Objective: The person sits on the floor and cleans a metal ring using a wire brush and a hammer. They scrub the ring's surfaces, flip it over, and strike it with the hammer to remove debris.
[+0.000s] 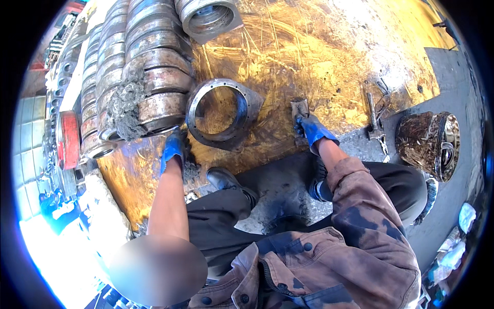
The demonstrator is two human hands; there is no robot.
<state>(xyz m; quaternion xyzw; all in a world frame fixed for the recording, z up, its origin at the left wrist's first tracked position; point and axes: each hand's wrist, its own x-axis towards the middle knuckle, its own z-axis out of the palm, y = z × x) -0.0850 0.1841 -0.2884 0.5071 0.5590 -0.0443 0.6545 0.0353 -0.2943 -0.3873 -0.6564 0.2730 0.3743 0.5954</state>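
My left hand (174, 148), in a blue glove, reaches down at the near end of a row of metal rings (163, 110). Dark fluffy matter (191, 166) lies right beside it; its fingers are mostly hidden. A round metal flange (194, 121) with small holes and pointed corners lies flat between my two hands. To its right, my right hand (310, 130), also gloved in blue, is closed on a flat, grimy rectangular piece (299, 108) that rests on the stained yellow tabletop (288, 62). What kind of piece it is cannot be made out.
Grey fibrous wadding (126, 105) lies over the stacked rings. Another flanged metal part (211, 19) sits at the far side. On the right are a metal tool (375, 118) and a dirty bucket (419, 141). A red round part (68, 139) stands at the left.
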